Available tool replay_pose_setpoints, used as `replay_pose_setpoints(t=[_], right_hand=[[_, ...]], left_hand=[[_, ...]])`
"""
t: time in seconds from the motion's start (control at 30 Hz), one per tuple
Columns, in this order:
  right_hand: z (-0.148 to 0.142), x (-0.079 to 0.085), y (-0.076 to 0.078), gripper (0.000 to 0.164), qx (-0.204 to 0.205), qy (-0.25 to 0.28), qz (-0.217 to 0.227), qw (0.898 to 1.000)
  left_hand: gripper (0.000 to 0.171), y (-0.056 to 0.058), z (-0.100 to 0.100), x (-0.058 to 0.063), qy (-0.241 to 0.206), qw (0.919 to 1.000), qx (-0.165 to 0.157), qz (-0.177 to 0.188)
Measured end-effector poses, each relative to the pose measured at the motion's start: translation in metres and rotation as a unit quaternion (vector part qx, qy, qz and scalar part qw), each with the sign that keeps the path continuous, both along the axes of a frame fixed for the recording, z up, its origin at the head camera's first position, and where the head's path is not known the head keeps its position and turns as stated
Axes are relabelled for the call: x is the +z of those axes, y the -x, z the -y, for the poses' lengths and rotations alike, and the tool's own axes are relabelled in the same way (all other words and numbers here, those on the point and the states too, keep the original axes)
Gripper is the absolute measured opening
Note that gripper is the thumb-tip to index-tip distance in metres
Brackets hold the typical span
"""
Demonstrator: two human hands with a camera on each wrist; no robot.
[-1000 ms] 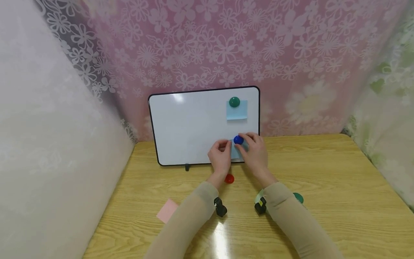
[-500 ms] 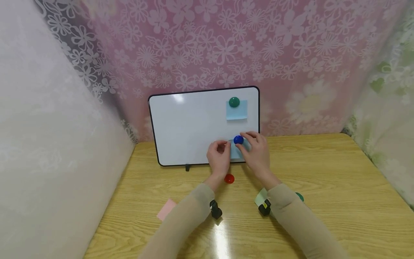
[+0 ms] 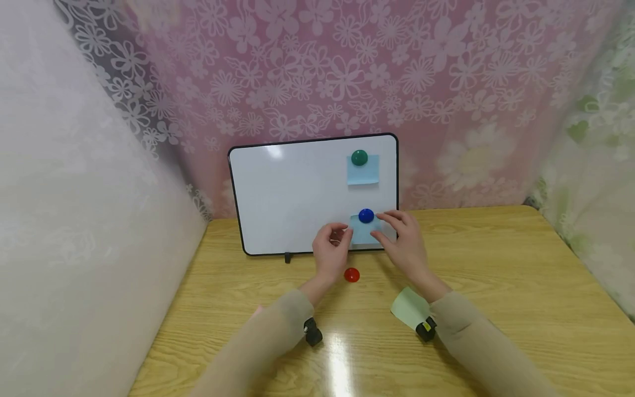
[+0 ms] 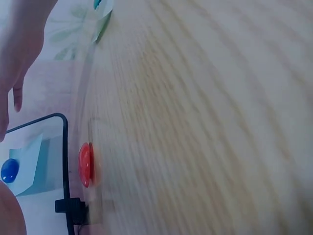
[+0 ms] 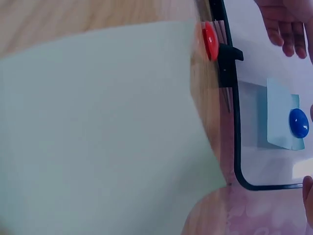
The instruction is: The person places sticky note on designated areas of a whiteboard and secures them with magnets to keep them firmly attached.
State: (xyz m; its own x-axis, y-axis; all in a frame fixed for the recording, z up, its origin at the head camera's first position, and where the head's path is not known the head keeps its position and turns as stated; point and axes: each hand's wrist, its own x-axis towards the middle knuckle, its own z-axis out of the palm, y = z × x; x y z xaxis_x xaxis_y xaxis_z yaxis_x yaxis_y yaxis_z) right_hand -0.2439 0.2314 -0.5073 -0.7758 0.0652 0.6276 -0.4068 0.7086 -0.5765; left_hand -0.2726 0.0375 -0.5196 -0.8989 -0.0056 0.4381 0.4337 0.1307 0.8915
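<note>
Both hands' fingers [image 3: 342, 227] loose, empty, beside the blue note [image 3: 366, 231]

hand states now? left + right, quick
Left hand: open, fingers loosely curled, holding nothing, just left of the light blue paper note.
Right hand: open, fingers at the note's right edge.

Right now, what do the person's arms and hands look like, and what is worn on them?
Both arms are covered to the wrist by plain beige long sleeves. The left hand and right hand are bare: no gloves, and no rings or markings that can be made out. A small black camera unit is strapped under each wrist; the right one shows a yellowish patch.
</note>
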Motion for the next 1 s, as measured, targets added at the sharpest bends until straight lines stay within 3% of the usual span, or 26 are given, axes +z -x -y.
replay_pose_setpoints(t=[0.27,0.47,0.6,0.77,1.0], right_hand=[[-0.019,-0.001,-0.027,0.043,0.019,-0.028,0.047,0.998],[-0.040,0.001,-0.042,0.043,0.022,-0.052,0.045,0.997],[-0.052,0.003,-0.051,0.043,0.037,-0.067,0.064,0.995],[-0.063,0.006,-0.066,0.041,0.053,-0.083,0.115,0.988],[-0.088,0.012,-0.086,0.040,0.061,-0.106,0.154,0.980]], left_hand=[[0.020,-0.021,0.042,0.004,0.031,0.9985,-0.043,-0.008],[0.017,-0.030,0.082,0.004,0.046,0.9979,-0.038,-0.026],[0.014,-0.033,0.107,0.003,0.055,0.9978,-0.034,-0.012],[0.013,-0.038,0.139,0.004,0.089,0.9949,-0.048,0.000],[0.016,-0.050,0.180,0.005,0.162,0.9847,-0.062,0.012]])
